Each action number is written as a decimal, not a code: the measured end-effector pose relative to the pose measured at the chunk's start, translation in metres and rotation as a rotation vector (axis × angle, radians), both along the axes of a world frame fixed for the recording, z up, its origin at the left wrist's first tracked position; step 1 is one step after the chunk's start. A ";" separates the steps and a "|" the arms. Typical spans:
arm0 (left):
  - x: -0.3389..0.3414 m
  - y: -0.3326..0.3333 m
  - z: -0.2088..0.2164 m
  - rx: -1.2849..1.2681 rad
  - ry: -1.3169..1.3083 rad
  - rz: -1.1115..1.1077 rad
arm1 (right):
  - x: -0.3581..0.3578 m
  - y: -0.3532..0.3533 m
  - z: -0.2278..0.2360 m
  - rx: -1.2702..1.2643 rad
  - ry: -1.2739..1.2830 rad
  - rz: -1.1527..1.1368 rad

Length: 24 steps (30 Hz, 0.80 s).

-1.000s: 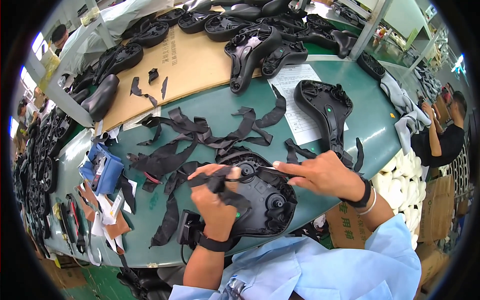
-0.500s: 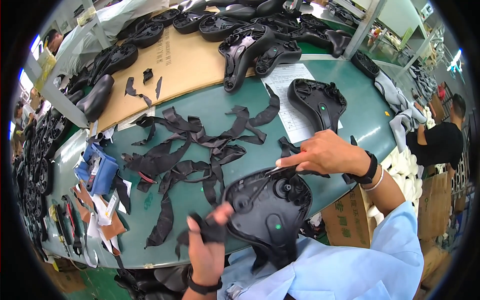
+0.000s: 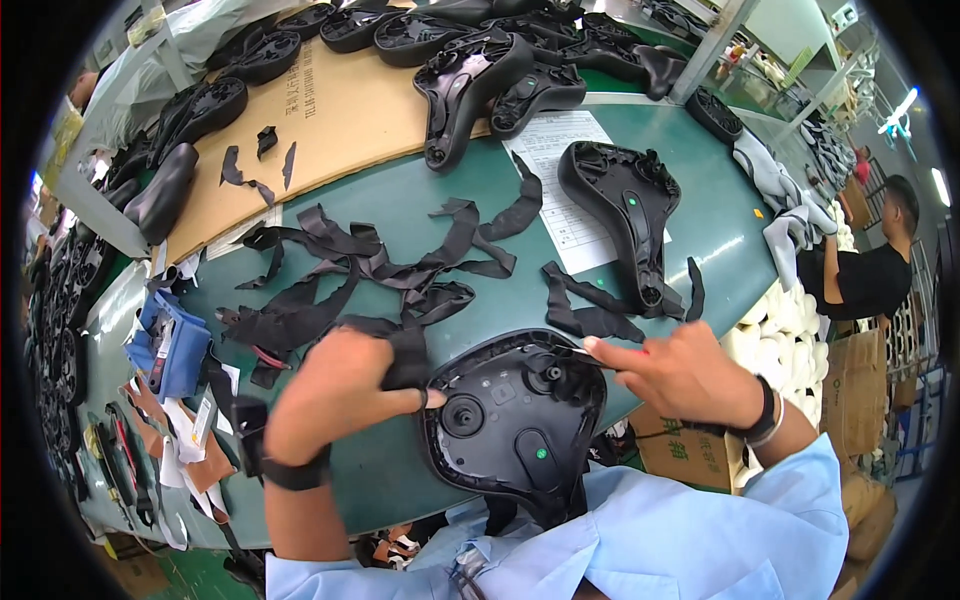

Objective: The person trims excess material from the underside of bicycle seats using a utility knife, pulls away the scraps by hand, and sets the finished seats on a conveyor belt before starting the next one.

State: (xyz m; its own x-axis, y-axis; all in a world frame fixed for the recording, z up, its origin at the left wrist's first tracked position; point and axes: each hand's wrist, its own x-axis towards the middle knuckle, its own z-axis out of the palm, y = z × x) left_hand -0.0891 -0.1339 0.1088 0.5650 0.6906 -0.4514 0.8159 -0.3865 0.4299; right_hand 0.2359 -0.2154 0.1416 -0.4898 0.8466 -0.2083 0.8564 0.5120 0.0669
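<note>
A black bicycle saddle (image 3: 515, 440) lies upside down at the table's near edge, against my body. Its hollow underside faces up, and a green dot shows on it. My right hand (image 3: 690, 375) is closed round a slim knife-like tool with a bit of red at the grip, its thin metal tip (image 3: 568, 350) over the saddle's far rim. My left hand (image 3: 335, 395), smeared by motion, is at the saddle's left rim. A black strip of cover material (image 3: 406, 362) hangs at its fingers, seemingly gripped. One fingertip reaches the rim.
Black offcut strips (image 3: 370, 260) lie across the green table (image 3: 480, 310). Another upturned saddle (image 3: 625, 215) rests partly on a printed sheet (image 3: 555, 130). More saddles (image 3: 465, 85) crowd the cardboard (image 3: 340, 130). A blue box (image 3: 170, 345) stands left. A co-worker (image 3: 880, 260) is at right.
My left hand has swung up and away from me, turning over with the black strip. My right hand and the tool have shifted slightly right and toward me. The whole view has shifted a little.
</note>
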 end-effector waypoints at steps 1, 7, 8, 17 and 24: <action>0.013 -0.002 -0.017 0.402 -0.168 -0.068 | 0.007 0.011 0.003 -0.032 0.044 0.050; 0.088 -0.005 -0.006 -0.569 -1.305 0.487 | 0.007 0.017 -0.009 -0.072 0.146 0.147; 0.091 0.004 -0.006 -0.412 -1.398 0.667 | 0.007 0.007 -0.011 -0.074 0.143 0.140; 0.057 -0.014 0.061 1.459 -1.606 1.201 | -0.006 -0.090 -0.030 -0.475 0.762 -0.590; 0.042 -0.016 0.040 1.940 -1.372 1.580 | 0.000 -0.115 -0.055 -0.452 0.644 -0.383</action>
State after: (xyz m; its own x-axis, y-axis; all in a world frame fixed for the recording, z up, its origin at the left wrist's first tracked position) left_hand -0.0475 -0.1500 0.1490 -0.8523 -0.2997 0.4288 0.5230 -0.5057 0.6861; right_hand 0.2360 -0.3306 0.0864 -0.3269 0.8800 -0.3446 0.7761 0.0418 -0.6292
